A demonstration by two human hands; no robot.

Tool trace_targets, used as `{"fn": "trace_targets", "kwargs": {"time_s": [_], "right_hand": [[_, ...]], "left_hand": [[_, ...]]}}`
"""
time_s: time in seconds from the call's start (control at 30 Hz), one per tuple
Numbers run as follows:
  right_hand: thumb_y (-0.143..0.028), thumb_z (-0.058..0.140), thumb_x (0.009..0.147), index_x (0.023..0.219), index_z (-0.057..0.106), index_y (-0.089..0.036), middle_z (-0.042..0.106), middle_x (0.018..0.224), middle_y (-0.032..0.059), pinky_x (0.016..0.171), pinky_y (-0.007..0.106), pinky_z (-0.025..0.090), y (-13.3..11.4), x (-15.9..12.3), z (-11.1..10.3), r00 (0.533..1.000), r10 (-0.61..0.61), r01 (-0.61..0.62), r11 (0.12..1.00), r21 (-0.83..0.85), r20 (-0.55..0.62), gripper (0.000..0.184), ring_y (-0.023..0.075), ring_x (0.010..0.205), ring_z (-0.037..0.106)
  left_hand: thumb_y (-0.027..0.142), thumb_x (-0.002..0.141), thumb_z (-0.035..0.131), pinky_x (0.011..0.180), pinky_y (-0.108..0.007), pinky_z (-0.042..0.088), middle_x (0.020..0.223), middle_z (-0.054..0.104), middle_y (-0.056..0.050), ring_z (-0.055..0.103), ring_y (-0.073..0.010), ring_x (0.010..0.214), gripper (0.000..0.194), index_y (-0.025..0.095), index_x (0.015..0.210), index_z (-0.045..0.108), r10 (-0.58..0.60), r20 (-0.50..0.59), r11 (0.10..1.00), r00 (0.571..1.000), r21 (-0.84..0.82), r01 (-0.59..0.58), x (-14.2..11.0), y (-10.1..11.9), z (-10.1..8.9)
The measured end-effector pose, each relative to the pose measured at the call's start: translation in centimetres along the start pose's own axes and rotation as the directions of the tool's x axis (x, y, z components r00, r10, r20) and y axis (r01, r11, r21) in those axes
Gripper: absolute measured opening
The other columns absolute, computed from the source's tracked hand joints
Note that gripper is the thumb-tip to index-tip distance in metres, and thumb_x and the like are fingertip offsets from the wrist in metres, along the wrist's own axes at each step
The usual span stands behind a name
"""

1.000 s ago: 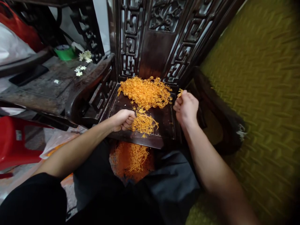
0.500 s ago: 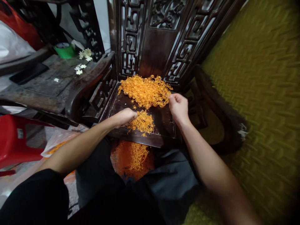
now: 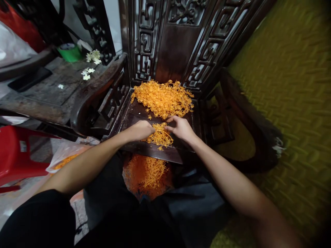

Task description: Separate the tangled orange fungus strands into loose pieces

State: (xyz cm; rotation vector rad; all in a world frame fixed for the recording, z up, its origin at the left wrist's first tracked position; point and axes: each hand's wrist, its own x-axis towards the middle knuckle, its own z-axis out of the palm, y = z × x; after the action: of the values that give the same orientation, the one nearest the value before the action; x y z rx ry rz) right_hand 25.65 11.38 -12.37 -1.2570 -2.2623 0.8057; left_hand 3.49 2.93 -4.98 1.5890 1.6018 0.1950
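Close beside a small pile of thin, spidery orange strands (image 3: 159, 138), my left hand (image 3: 141, 131) is closed at the front of the dark wooden chair seat. An orange strand curves out from its fingertips over the pile; what else those fingers hold is hidden. Just across from it, my right hand (image 3: 181, 128) reaches in with thumb and forefinger apart, near the strands. A larger heap of the same orange pieces (image 3: 164, 98) lies behind both hands, towards the chair back (image 3: 172, 51).
Below the seat's front edge, more orange strands (image 3: 152, 172) lie in a reddish container between my knees. On the left stand a red plastic stool (image 3: 9, 151) and another wooden seat with green tape (image 3: 69, 52), white flowers (image 3: 93, 57) and a dark phone-like object (image 3: 29, 80).
My right hand has come left from the edge of the large heap to the small pile, its fingers parting. My left hand stays closed, slightly farther right.
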Motion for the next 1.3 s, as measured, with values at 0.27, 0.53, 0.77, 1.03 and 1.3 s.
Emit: {"fn": "trace_targets", "kwargs": {"time_s": [0.27,0.53,0.77,1.03,1.3], "right_hand": [[-0.050,0.056,0.098,0.093,0.077,-0.017,0.076,0.088,0.0051,0.076,0.031,0.051,-5.0,-1.1,-1.4,0.953,-0.250,0.198,0.941,0.275,0.169,0.039,0.0170,0.078,0.067],[-0.061,0.069,0.087,0.071,0.067,-0.016,0.056,0.059,-0.0018,0.050,0.025,0.029,-4.6,2.3,-1.8,0.922,0.210,0.016,0.819,0.574,-0.324,0.048,0.0089,0.051,0.042],[-0.046,0.064,0.095,0.075,0.057,-0.019,0.046,0.053,-0.0074,0.042,0.021,0.027,1.4,2.7,-6.0,0.690,0.597,-0.077,0.623,0.778,-0.409,0.034,0.0056,0.043,0.031],[-0.044,0.090,0.069,0.082,0.073,-0.018,0.072,0.073,0.0021,0.061,0.026,0.056,-0.2,0.3,-0.9,0.950,0.308,-0.249,0.669,0.700,0.044,0.034,0.0131,0.063,0.063],[-0.051,0.072,0.089,0.094,0.069,-0.017,0.078,0.094,0.0129,0.087,0.042,0.063,-1.4,0.0,0.8,0.909,0.344,-0.403,0.585,0.704,0.235,0.034,0.0222,0.085,0.076]], "left_hand": [[0.025,0.080,0.051,0.056,-0.030,0.025,0.057,0.043,0.001,0.038,-0.0107,0.056,0.026,0.019,0.055,0.046,0.106,0.041,0.992,0.993,-0.068,-0.103,0.0,0.0,0.8],[0.023,0.080,0.049,0.045,-0.022,0.011,0.050,0.019,0.007,0.014,-0.0042,0.043,0.034,0.024,0.056,0.025,0.093,0.177,0.761,0.980,-0.647,0.044,-0.3,2.5,-1.6],[0.020,0.078,0.054,0.034,-0.015,0.017,0.051,0.015,0.008,0.015,-0.0041,0.038,0.038,0.022,0.055,0.023,0.290,0.247,0.366,0.924,-0.921,0.132,-3.2,1.1,-5.1],[0.026,0.090,0.045,0.039,-0.018,0.015,0.056,0.015,0.007,0.009,-0.0063,0.044,0.037,0.022,0.060,0.023,0.193,0.141,0.287,0.971,-0.955,0.082,-4.3,1.0,-5.6],[0.033,0.091,0.041,0.044,-0.023,0.012,0.060,0.012,0.005,0.007,-0.0089,0.049,0.035,0.023,0.065,0.022,0.133,0.079,0.513,0.988,-0.859,0.000,-5.0,0.9,-5.3]]}}
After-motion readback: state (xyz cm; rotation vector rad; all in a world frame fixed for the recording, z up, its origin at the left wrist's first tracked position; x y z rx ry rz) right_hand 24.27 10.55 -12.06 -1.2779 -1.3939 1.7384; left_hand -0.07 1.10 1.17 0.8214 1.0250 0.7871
